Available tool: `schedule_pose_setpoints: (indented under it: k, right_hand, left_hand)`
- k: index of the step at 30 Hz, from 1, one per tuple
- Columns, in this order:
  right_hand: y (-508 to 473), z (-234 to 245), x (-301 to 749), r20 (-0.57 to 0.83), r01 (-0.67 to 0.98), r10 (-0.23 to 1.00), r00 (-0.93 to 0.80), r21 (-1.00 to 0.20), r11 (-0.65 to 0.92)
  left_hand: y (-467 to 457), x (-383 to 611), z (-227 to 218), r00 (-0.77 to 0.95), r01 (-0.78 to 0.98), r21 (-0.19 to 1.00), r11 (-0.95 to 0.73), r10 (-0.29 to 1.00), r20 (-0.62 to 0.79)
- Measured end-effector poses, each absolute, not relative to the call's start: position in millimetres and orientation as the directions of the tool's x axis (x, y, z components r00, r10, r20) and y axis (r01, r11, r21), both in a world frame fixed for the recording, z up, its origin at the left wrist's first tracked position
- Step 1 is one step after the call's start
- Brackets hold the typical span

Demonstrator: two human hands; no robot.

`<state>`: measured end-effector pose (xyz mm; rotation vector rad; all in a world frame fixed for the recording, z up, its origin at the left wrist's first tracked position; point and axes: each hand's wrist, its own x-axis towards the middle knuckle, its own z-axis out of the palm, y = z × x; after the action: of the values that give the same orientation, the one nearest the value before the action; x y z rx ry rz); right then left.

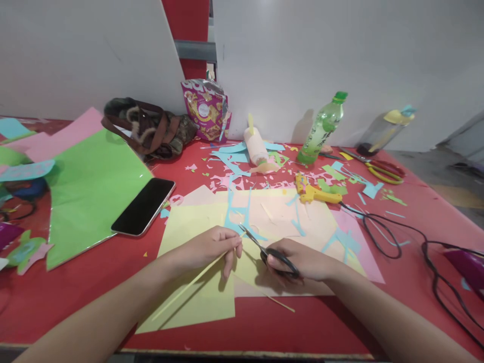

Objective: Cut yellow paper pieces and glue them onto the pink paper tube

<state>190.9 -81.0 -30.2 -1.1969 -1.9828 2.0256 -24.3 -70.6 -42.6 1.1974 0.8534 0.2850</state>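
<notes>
My left hand (pixel 214 247) pinches a long thin yellow paper strip (pixel 191 286) that slants down to the left over a yellow sheet (pixel 189 227). My right hand (pixel 298 259) is closed through the black handles of a pair of scissors (pixel 264 248). The blades point up and left, and their tips meet the strip's upper end beside my left fingers. Both hands rest over overlapping yellow and peach paper sheets (pixel 272 212) on the red table (pixel 94 272).
A black phone (pixel 144 205) lies on a green sheet (pixel 91 186) at left. A yellow glue gun (pixel 313 192) with a black cord (pixel 393 239), a green bottle (pixel 322 128), red-yellow scissors (pixel 381 169), a snack bag (pixel 207 108), a brown bag (pixel 151 128) and paper scraps lie beyond.
</notes>
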Motion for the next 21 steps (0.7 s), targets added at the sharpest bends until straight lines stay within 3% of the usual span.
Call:
schedule_pose_setpoints:
  k: [5,11,18,21]
  right_hand:
    - [-80.7,-27.8,190.0,-0.488,0.499,0.58,-0.653,-0.852,-0.155]
    - [-80.5,-28.4,188.7,-0.423,0.445,0.71,-0.563,-0.879,-0.172]
    - [-82.7,-38.1,187.4,-0.326,0.15,0.751,-0.575,-0.944,-0.295]
    - [-83.1,-39.3,185.4,-0.295,0.104,0.743,-0.6,-0.95,-0.293]
  left_hand:
    - [-69.9,-24.5,-42.2,0.663,0.227,0.896,0.383,0.613,-0.43]
    - [-72.8,-21.6,-40.6,0.634,0.135,0.886,0.444,0.649,-0.421]
    - [-77.1,-12.5,-42.0,0.461,-0.184,0.856,0.483,0.811,-0.359]
    - [-75.6,-12.0,-42.3,0.369,-0.263,0.861,0.435,0.87,-0.327]
